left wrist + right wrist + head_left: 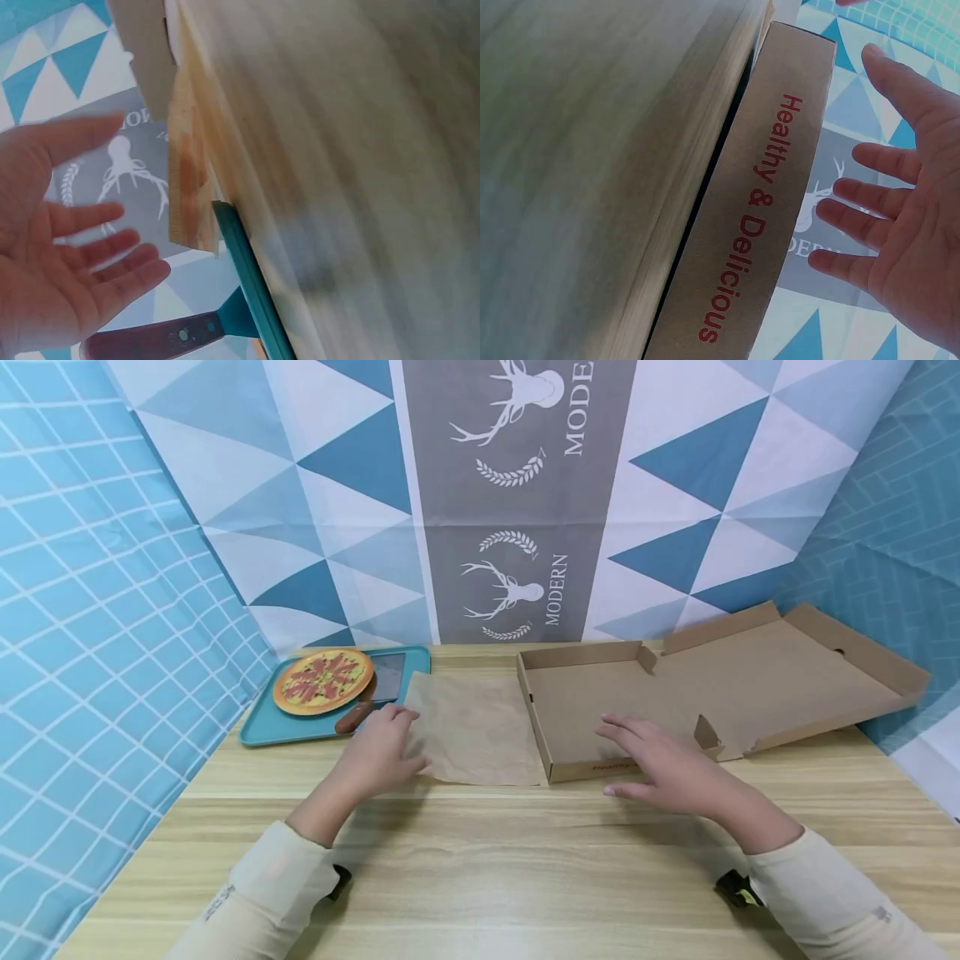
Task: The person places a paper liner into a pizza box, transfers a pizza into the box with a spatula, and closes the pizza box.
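Observation:
The left hand [382, 747] hovers with loosely spread fingers near the wooden handle of a spatula [388, 675] and the left edge of a sheet of brown paper [480, 727]. In the left wrist view nothing lies between its fingers, and the spatula [157, 337] is just beyond them. Over the front edge of an unfolded cardboard pizza box [585, 702] hangs the right hand [663, 764], its fingers apart and holding nothing. The right wrist view shows the box's front wall [742, 202] with red "Healthy & Delicious" lettering beside that hand.
At the back left a pizza [324, 682] lies on a teal tray [258, 727], beside the spatula. The box lid [795, 677] is folded out to the right. Patterned cloth walls [517, 493] enclose the wooden table [480, 868] at the back and sides.

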Motion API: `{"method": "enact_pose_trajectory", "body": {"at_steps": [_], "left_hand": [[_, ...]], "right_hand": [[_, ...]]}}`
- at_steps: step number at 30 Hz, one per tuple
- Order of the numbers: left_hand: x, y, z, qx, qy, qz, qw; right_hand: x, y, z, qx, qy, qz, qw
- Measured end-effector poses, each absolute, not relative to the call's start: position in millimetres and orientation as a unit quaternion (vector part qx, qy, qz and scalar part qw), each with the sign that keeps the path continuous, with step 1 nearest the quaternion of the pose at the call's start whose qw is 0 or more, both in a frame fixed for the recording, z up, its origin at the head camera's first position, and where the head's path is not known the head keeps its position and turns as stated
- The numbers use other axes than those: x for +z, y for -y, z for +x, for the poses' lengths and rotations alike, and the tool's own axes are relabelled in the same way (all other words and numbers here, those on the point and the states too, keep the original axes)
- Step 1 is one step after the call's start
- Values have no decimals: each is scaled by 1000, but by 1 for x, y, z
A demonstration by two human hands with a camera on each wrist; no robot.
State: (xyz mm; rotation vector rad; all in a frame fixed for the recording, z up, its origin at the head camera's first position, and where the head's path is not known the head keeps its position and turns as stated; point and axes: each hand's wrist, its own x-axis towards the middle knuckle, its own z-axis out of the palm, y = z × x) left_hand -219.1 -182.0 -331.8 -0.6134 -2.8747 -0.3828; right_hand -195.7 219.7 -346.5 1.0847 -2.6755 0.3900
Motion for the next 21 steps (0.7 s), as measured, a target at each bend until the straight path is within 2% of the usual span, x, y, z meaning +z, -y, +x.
{"method": "enact_pose_trajectory", "body": {"at_steps": [5,21], "left_hand": [[-329,180,-223,-115,975,-171,83],[-333,177,-266,-117,990,-71,-15]], "right_hand": [[-344,-219,-195,133,916,363,111],[-345,-218,-196,119,918,361,116]]}}
